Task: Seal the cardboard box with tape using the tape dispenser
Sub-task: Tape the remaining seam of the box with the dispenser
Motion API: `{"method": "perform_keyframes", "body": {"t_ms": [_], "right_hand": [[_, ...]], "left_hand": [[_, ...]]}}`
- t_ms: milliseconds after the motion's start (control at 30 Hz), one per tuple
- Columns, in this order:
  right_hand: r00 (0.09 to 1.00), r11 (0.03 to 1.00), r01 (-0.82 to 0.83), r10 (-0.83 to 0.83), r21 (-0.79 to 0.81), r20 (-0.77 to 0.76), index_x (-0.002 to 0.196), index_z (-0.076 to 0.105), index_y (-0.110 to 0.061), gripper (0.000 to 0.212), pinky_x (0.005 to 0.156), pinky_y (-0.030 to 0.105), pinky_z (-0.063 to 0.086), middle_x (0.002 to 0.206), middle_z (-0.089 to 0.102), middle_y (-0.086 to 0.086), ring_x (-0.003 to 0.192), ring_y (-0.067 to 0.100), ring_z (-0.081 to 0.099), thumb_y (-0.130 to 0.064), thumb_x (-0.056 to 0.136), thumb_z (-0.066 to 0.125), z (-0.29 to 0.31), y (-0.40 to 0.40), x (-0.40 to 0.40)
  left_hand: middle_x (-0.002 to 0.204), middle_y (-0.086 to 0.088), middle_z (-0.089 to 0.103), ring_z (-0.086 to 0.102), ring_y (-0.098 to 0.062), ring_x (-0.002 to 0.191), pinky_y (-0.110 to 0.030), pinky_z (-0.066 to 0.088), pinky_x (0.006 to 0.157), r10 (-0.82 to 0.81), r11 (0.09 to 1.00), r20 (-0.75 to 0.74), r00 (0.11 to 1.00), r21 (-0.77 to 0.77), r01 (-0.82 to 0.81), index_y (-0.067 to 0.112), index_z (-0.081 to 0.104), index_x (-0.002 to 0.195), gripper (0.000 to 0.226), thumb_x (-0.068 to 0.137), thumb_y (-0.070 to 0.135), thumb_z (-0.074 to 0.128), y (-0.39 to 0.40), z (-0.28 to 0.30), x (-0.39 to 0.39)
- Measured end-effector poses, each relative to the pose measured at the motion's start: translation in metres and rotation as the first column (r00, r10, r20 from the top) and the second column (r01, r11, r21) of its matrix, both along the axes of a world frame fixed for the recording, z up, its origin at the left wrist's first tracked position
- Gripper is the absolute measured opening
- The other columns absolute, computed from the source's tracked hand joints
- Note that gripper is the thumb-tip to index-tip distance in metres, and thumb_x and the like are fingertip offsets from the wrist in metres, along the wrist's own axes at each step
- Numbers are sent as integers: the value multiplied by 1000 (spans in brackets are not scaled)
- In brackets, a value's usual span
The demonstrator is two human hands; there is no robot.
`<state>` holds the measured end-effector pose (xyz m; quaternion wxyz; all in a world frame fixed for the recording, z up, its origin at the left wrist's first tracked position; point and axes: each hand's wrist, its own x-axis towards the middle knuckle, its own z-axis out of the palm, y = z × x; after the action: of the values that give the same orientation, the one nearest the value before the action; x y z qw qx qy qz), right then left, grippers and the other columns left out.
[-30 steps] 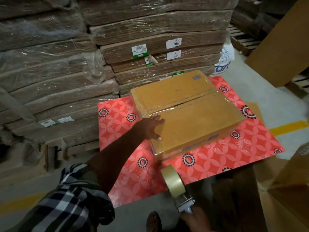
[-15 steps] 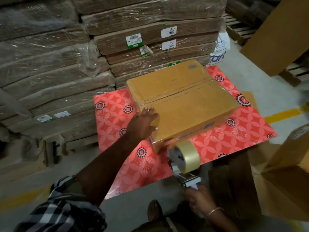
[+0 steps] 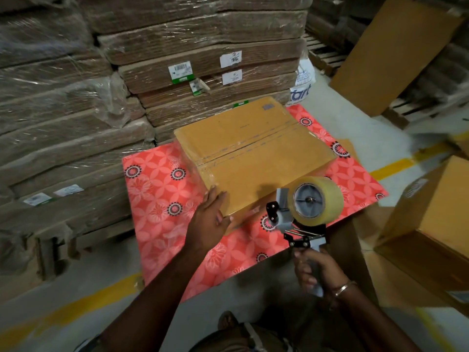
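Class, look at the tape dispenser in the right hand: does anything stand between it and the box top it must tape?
Nothing visible does. The dispenser hangs just off the box; the left hand rests on the near left corner, aside.

- A white bag (image 3: 302, 88) wedged beside the wrapped stacks of flattened cardboard (image 3: 203, 72) shows the blue letters "tart", its start cut off.
- A white label with a barcode (image 3: 180, 71) sits on the stacks; its digits are too small to read.
- Two white labels (image 3: 231, 59) beside it carry illegible handwriting.
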<state>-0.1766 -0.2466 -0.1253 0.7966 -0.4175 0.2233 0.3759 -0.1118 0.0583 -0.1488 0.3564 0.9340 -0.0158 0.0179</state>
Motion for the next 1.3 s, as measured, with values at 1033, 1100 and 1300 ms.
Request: {"method": "perform_keyframes", "body": {"t_ms": [1033, 1100, 1300], "right_hand": [[833, 174, 411, 327, -895, 446, 92, 69, -9, 35, 64, 34, 40, 92, 71, 21, 85, 40, 66, -41, 81, 73, -9, -203, 268], [859, 123, 364, 340, -923, 384, 100, 67, -9, 41, 67, 34, 41, 102, 72, 22, 94, 41, 68, -44, 80, 72, -27, -215, 287], [905, -40, 169, 402, -985, 139, 116, 59, -12, 47, 82, 42, 52, 113, 70, 19, 103, 41, 68, -46, 84, 63, -69, -232, 319]], "left_hand": [[170, 4, 22, 19, -26, 158, -51, 23, 126, -184, 777, -87, 979, 597, 199, 33, 32, 157, 84, 82, 40, 70, -173, 22, 132], [171, 4, 23, 19, -25, 158, -51, 24, 125, -190, 770, -90, 978, 604, 205, 32, 29, 160, 84, 84, 38, 65, -172, 16, 131], [171, 16, 16, 19, -19, 159, -47, 25, 124, -138, 751, -68, 988, 643, 149, 38, 21, 162, 73, 92, 48, 40, -171, 8, 116]]}}
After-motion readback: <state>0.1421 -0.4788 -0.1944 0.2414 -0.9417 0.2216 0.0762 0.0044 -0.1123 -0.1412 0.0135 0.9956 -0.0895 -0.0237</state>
